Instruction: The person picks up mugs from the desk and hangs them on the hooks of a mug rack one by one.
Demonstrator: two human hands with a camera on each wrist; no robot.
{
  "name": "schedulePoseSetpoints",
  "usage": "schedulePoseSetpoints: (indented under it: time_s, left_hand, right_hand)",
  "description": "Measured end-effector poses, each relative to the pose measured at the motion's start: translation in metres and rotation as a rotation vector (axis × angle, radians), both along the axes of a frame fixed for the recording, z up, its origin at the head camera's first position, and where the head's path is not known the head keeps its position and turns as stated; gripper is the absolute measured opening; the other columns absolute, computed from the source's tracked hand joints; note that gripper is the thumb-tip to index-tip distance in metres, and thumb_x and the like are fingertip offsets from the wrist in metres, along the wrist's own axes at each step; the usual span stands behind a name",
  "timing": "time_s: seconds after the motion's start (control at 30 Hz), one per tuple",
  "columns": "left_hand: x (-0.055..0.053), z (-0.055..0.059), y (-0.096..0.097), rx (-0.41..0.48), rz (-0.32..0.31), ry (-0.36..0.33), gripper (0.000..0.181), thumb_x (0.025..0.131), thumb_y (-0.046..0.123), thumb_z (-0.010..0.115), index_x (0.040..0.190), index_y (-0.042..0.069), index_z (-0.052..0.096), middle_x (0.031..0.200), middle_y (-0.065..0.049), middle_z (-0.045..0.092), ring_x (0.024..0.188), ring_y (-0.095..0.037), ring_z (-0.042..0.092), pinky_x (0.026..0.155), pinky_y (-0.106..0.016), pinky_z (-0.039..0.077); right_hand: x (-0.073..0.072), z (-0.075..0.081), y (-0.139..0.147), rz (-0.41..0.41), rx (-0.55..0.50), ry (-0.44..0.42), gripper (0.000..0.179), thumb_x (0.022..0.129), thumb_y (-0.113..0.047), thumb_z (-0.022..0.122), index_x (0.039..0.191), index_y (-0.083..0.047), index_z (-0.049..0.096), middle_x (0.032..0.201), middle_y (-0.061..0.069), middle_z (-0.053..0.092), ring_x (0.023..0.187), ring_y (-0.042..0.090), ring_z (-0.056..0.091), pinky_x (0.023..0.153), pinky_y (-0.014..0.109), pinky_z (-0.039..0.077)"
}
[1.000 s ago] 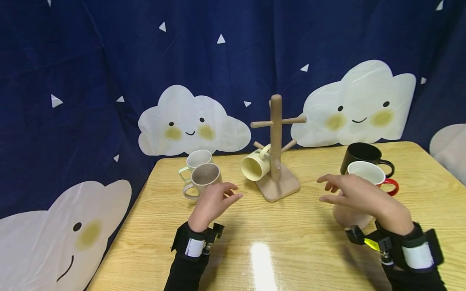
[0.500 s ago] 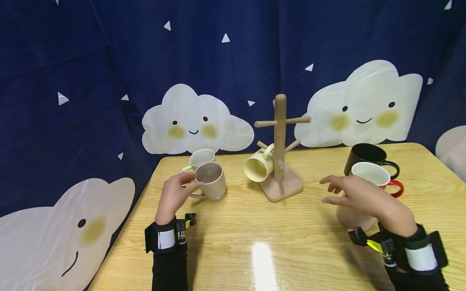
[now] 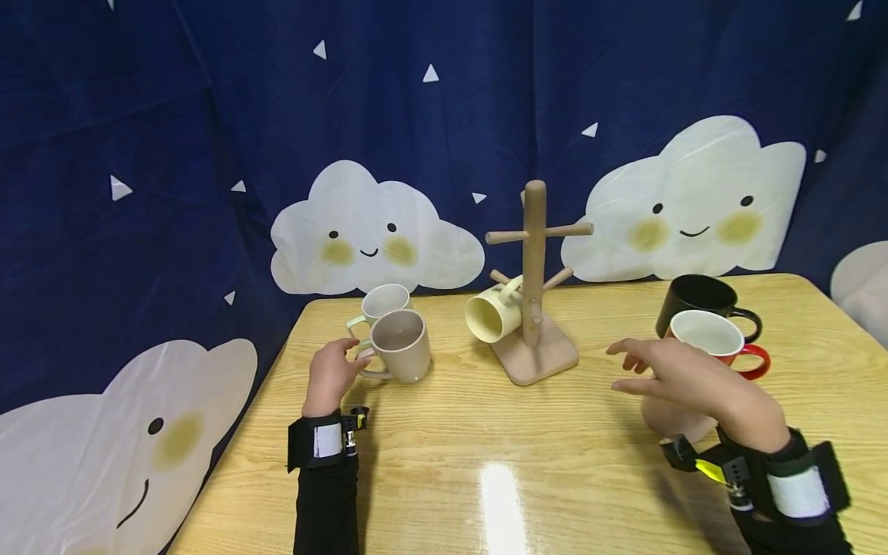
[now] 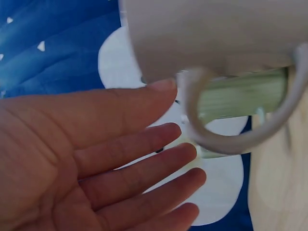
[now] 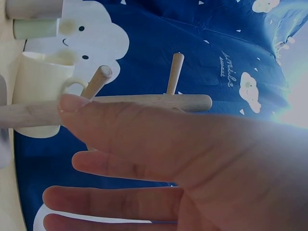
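My left hand (image 3: 329, 378) is at the handle side of a taupe mug (image 3: 405, 354) on the left of the table. In the left wrist view its fingers are nearly straight, with the thumb close to the mug's handle (image 4: 240, 142); whether they touch, I cannot tell. Behind it stands a pale green mug (image 3: 387, 299). A cream mug (image 3: 491, 314) hangs tilted by its handle on a low peg of the wooden mug tree (image 3: 534, 262). My right hand (image 3: 687, 381) hovers with relaxed fingers over a pale pinkish mug (image 3: 673, 420), which it partly hides.
At the right stand a red mug (image 3: 724, 356) with a white inside and, behind it, a black mug (image 3: 697, 297). The wooden table (image 3: 444, 455) ends at a dark blue curtain (image 3: 416, 116) with clouds on it.
My left hand has moved left from in front of the taupe mug to its handle side, then slightly lower. The right hand has stayed nearly still. The mugs have not moved.
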State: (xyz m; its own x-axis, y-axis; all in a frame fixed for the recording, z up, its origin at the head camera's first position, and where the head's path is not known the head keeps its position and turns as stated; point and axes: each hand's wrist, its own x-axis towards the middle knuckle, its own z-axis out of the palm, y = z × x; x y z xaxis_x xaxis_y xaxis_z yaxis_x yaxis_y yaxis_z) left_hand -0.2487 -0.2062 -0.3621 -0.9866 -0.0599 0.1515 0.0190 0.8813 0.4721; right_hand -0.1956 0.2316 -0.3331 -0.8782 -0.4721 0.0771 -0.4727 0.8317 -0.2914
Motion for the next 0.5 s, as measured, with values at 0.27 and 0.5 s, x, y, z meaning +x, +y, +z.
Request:
schedulePoseSetpoints:
  time_s: [0.27,0.5]
  left_hand:
    - [-0.007,-0.014,0.001,-0.023,-0.022,0.019,0.024,0.082,0.007,0.065,0.104,-0.004,0.067,0.095,-0.021,0.067,0.084,-0.032,0.06,0.073,-0.042,0.046]
    - [-0.01,-0.02,0.003,0.012,-0.013,0.037,0.018,0.085,0.008,0.062,0.096,-0.005,0.067,0.077,-0.015,0.064,0.067,-0.023,0.054,0.06,-0.032,0.041]
  right_hand:
    - [-0.001,-0.001,-0.002,-0.007,0.011,-0.037,0.043,0.081,-0.03,0.068,0.112,-0.002,0.059,0.087,0.003,0.067,0.078,0.017,0.064,0.066,0.035,0.051]
    - [-0.001,-0.002,-0.003,-0.017,0.029,-0.069,0.045,0.081,-0.033,0.068,0.114,-0.003,0.058,0.089,0.003,0.067,0.08,0.018,0.064,0.068,0.036,0.051]
